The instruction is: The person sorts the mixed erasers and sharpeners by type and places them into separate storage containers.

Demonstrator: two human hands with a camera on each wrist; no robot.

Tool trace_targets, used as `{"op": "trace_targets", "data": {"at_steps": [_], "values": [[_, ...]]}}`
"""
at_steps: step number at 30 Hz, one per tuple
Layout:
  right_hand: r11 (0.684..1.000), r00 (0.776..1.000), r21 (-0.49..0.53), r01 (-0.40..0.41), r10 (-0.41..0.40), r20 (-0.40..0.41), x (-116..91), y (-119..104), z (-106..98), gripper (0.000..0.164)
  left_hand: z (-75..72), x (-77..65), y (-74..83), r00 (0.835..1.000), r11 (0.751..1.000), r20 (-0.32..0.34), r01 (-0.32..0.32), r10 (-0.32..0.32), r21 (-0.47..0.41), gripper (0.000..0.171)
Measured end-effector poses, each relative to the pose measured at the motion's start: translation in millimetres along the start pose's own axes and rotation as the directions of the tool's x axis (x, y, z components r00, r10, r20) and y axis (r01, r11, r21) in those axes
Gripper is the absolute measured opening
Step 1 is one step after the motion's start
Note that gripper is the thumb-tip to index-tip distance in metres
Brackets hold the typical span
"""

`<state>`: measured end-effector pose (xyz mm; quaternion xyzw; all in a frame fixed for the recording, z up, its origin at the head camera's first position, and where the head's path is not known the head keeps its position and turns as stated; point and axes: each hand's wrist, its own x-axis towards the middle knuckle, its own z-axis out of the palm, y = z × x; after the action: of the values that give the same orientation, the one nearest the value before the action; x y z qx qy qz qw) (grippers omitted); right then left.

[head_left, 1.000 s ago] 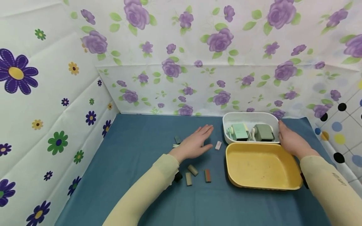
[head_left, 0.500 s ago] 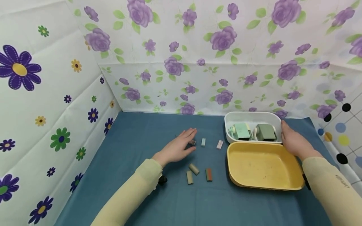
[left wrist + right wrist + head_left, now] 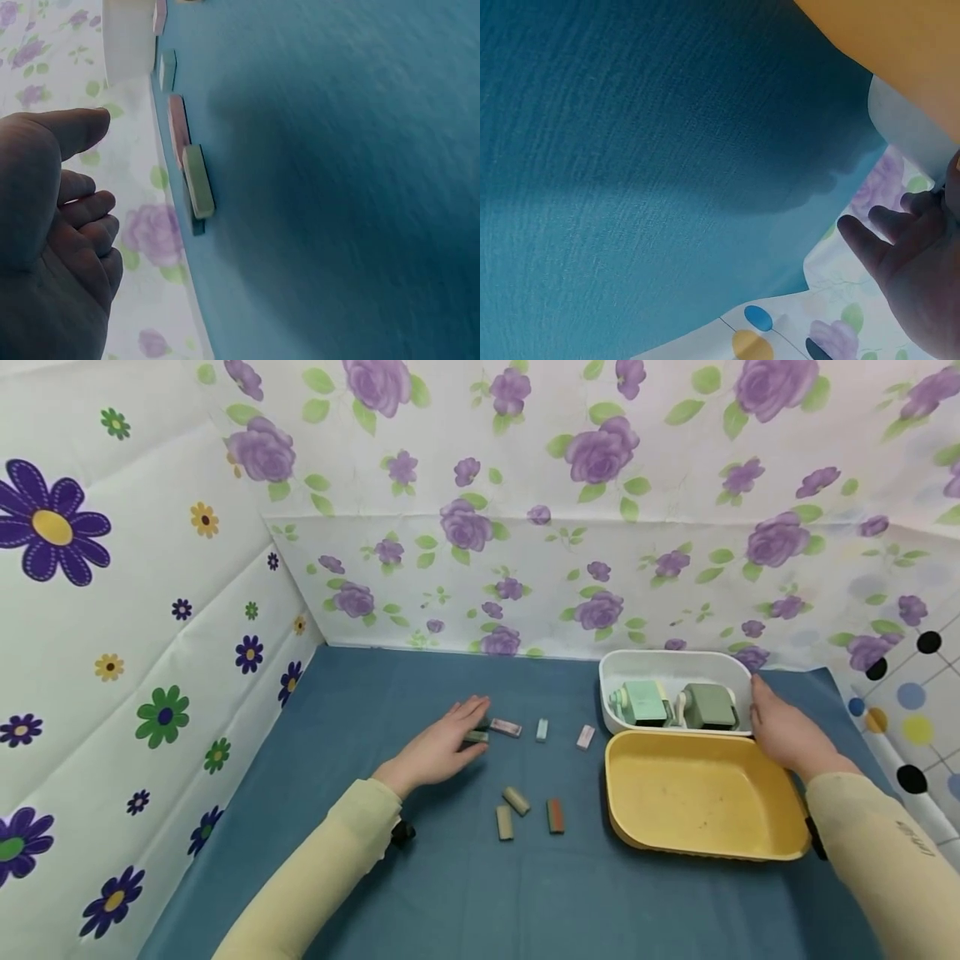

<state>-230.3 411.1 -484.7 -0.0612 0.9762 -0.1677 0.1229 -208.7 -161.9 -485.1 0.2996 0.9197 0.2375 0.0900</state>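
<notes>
My left hand (image 3: 435,752) is held out flat above the blue cloth with nothing in its grasp. Its fingers overlap a pale green eraser-like block (image 3: 476,737) in the head view; the left wrist view shows this block (image 3: 197,180) against a pink one (image 3: 178,124) and a darker one, partly hidden. Straight fingers of my right hand (image 3: 791,735) rest at the right side of a white bin (image 3: 675,666). Inside that bin stand a mint crank pencil sharpener (image 3: 643,702) and a dark green one (image 3: 709,705). A yellow bin (image 3: 697,793) sits directly in front.
Between left hand and bins lie a mint block (image 3: 542,730) and a pale pink block (image 3: 586,737). Nearer are two tan blocks (image 3: 504,822) and a red-green block (image 3: 555,816). A flowered sheet (image 3: 465,577) rises behind the cloth.
My left hand has moved left, away from the bins, uncovering the mint and pink blocks. The right hand stays beside the white bin. The head view has tilted slightly.
</notes>
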Motion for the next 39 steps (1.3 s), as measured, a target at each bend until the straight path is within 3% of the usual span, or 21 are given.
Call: {"op": "trace_targets", "data": {"at_steps": [9,20,25,32,39], "values": [[1.0,1.0,-0.021,-0.008,0.008,-0.029,-2.9,-3.9,-2.9,0.067,-5.7,0.4,-12.9,0.998,0.999,-0.038,0.046,-0.045,0.016,0.076],[0.997,0.997,-0.054,-0.057,0.055,-0.049,-6.0,-5.0,-3.8,0.075,-8.9,-5.5,-14.2,0.997,0.997,-0.044,0.066,-0.065,0.036,0.073],[0.998,0.998,-0.004,-0.057,0.057,-0.024,-9.1,-0.8,-4.8,0.084,-8.6,-12.5,-15.4,0.997,0.998,-0.041,0.062,-0.061,0.015,0.072],[0.996,0.995,0.071,-0.044,0.038,0.089,-18.7,3.7,-5.8,0.09,-3.5,-19.8,-17.5,0.999,0.999,-0.017,0.051,-0.051,0.004,0.068],[0.99,0.992,0.135,-0.032,0.014,0.128,-29.3,-6.2,-7.2,0.092,-3.2,-22.5,-11.8,0.998,0.999,-0.035,0.047,-0.048,-0.017,0.065]]}}
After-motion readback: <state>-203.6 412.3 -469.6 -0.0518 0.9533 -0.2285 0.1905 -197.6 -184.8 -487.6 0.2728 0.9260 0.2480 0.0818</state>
